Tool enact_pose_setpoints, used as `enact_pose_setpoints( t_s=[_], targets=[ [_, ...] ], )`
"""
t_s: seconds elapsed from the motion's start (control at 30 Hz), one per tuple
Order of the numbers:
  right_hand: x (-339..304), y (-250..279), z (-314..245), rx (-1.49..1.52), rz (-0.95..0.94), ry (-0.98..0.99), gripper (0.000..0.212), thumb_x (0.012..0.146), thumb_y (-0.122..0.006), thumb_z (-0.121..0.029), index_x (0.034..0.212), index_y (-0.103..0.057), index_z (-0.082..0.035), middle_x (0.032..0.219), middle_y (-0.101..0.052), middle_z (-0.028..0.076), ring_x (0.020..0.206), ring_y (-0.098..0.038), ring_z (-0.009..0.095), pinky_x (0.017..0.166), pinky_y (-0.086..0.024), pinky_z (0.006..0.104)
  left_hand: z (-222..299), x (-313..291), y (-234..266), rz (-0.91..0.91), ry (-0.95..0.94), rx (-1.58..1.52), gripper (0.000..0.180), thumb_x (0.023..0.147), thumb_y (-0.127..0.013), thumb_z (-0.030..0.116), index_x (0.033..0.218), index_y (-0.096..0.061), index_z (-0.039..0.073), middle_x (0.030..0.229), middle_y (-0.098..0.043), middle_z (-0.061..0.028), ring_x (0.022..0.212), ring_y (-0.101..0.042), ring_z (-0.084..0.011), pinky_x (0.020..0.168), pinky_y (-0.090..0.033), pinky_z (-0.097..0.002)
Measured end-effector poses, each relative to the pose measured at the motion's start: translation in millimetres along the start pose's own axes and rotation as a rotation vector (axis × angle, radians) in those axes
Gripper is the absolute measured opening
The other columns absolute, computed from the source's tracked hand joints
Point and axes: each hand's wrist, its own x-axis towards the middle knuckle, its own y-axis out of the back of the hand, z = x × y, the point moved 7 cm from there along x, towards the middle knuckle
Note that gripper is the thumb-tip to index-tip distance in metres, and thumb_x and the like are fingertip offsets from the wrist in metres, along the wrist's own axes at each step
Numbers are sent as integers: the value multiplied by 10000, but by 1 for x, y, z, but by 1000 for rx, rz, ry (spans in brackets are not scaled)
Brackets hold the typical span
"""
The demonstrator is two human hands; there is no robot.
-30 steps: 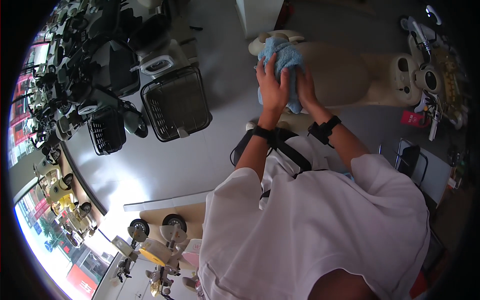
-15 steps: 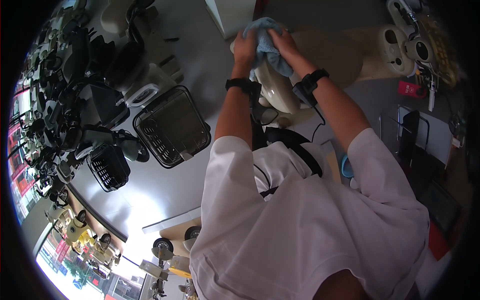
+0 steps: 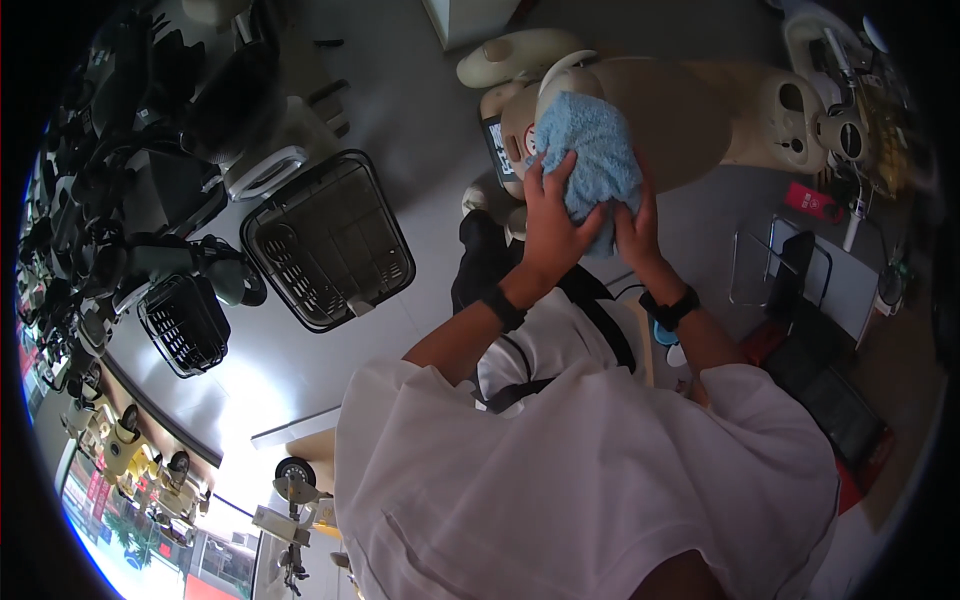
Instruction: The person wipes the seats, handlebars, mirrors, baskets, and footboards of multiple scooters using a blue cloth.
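Between my two hands is a light blue terry cloth point(image 3: 590, 150), bunched up over the rear of a cream-coloured scooter point(image 3: 750, 105). My left hand point(image 3: 556, 215) presses its fingers into the cloth's near left side, thumb toward the middle. On the cloth's right edge, my right hand point(image 3: 640, 225) grips with the fingers partly hidden. A cream rounded part of the scooter shows just beyond the cloth, and the brown seat point(image 3: 665, 115) lies to its right. Both wrists wear black bands.
To the left stand a black basket point(image 3: 330, 240) and a smaller black basket point(image 3: 185, 325), among many parked dark scooters. A white box-like stand point(image 3: 465, 20) is at the far side. On the right are a metal-framed chair point(image 3: 800, 265) and a red tag point(image 3: 815, 202).
Both hands have come nearer to me and to the right with the cloth, off the scooter's far rear end. The cloth now looks more spread and my elbows are more bent.
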Motion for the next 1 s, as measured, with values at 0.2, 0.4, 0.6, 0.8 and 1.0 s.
enact_pose_setpoints(
  t_s=[0.2, 0.4, 0.6, 0.8, 1.0],
  targets=[
    [-36, -1, 20, 58, 108, -161, 553, 937, -495, -188, 1438, -347, -7, 1453, -399, 210, 1341, -404, 351, 1106, -303, 440, -8, -25, -13, -26, -128, 10, 770, 720, -766, 131, 1396, -401, 96, 1452, -270, -275, 1329, -319, -513, 1071, -346, -527],
    [29, 2, 32, 34, 94, -343, 533, 973, -496, -312, 1381, -408, 20, 1278, -557, 219, 1201, -543, 309, 999, -405, 397, 17, 48, -2, 179, -93, 18, 664, 718, -720, 203, 1334, -492, 108, 1383, -376, -282, 1287, -369, -494, 1064, -346, -534],
    [66, -10, 24, 142, 39, -242, 553, 971, -542, -344, 1371, -426, 19, 1258, -577, 211, 1182, -559, 319, 984, -417, 373, 9, 61, -1, 257, 34, 10, 643, 744, -693, 252, 1336, -498, 93, 1258, -455, -304, 1173, -449, -474, 1004, -404, -505],
    [13, -7, 13, 21, 96, -11, 526, 947, -620, -245, 1378, -447, 4, 1341, -516, 205, 1223, -527, 332, 1015, -407, 412, 12, 5, 1, 268, 15, 99, 658, 725, -736, 233, 1323, -510, 77, 1244, -471, -279, 1166, -463, -465, 972, -431, -495],
    [-62, -5, -25, -103, 86, 183, 542, 904, -620, -66, 1405, -426, 3, 1409, -467, 212, 1312, -461, 357, 1073, -372, 418, 1, -65, 14, 97, 86, 56, 586, 736, -725, 133, 1281, -522, 64, 1216, -519, -225, 1101, -546, -430, 948, -464, -447]
  ],
)
